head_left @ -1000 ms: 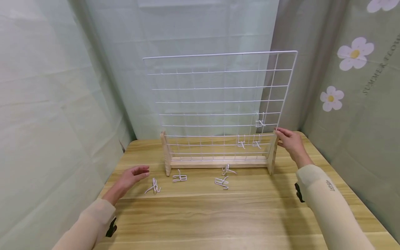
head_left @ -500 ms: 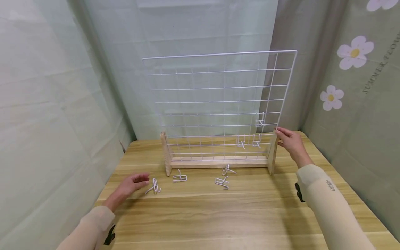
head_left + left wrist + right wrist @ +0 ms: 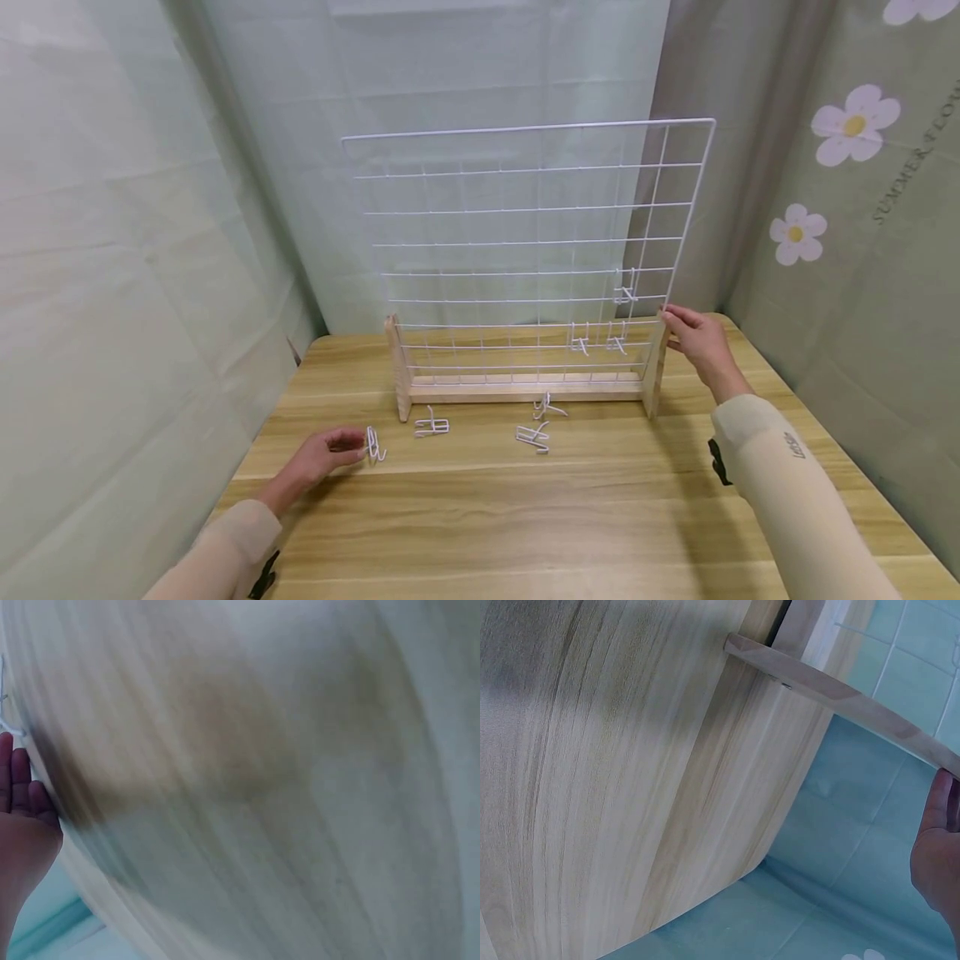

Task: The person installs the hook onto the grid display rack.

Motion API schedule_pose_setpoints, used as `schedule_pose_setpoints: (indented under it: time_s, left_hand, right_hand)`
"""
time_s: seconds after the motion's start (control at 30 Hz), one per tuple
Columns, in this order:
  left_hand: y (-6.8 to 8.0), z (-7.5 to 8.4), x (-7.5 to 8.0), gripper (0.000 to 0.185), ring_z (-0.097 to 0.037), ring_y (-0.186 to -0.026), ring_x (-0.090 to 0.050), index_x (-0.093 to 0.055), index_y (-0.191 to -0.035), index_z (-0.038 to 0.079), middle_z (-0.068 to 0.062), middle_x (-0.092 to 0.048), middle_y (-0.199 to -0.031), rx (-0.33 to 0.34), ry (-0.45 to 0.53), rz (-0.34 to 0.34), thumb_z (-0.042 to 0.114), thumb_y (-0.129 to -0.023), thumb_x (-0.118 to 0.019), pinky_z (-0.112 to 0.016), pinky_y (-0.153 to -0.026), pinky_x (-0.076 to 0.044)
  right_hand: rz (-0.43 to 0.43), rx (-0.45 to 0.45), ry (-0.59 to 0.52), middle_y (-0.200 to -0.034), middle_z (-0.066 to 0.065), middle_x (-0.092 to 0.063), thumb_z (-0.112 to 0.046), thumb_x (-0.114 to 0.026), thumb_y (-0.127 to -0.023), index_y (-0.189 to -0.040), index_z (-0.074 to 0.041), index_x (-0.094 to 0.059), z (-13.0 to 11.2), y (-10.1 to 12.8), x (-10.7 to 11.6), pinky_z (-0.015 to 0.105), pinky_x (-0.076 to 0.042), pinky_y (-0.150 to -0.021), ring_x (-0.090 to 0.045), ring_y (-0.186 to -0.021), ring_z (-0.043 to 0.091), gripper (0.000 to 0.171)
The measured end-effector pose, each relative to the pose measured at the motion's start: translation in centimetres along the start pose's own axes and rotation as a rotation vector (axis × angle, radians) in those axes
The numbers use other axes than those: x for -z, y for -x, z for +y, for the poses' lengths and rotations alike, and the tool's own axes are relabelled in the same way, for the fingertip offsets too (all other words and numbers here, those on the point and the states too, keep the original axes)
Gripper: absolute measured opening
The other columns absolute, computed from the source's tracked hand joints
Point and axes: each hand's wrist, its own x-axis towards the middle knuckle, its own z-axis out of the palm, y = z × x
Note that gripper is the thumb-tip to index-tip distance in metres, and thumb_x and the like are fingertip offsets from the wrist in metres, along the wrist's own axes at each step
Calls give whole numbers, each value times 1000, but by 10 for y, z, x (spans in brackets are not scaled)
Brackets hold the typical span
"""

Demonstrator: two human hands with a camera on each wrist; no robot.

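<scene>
A white wire grid panel (image 3: 525,242) stands upright in a wooden base (image 3: 525,387) at the back of the table. My right hand (image 3: 670,325) grips the top of the base's right post (image 3: 654,375); the right wrist view shows that hand (image 3: 937,855) beside the post (image 3: 840,694). My left hand (image 3: 354,447) lies low on the table and pinches the near end of a white wire hook (image 3: 374,444). The left wrist view is blurred and shows only the hand (image 3: 22,817) at its left edge. Three hooks (image 3: 624,292) hang on the grid's lower right.
Three more loose hooks lie in front of the base: one (image 3: 431,427) left of centre, two (image 3: 534,437) near the middle. The wooden table (image 3: 525,517) reaches toward me. Curtains close in on the left, back and right.
My left hand slid down and right along the table and closed its fingers on the leftmost hook, which now stands more upright. The right hand has stayed on the post.
</scene>
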Motion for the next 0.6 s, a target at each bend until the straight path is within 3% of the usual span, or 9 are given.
schedule_pose_setpoints:
  time_s: [0.5,0.6]
  left_hand:
    - [-2,-5,-10,30,-20,-97,-63,-70,-107,-5,-15,-71,-105,64,-79,113,8,-82,-81,-21,-76,-49]
    - [-3,-5,-11,28,-20,-98,-62,-71,-106,-2,-12,-71,-105,75,-103,121,10,-82,-81,-21,-77,-48]
  right_hand:
    - [4,-5,-8,-150,23,-41,-35,-47,-105,-147,2,-42,3,-1,2,45,-41,-104,-42,-135,37,57]
    - [13,-8,-7,-148,23,-43,-36,-48,-104,-146,3,-44,3,-1,1,42,-44,-102,-46,-131,33,57]
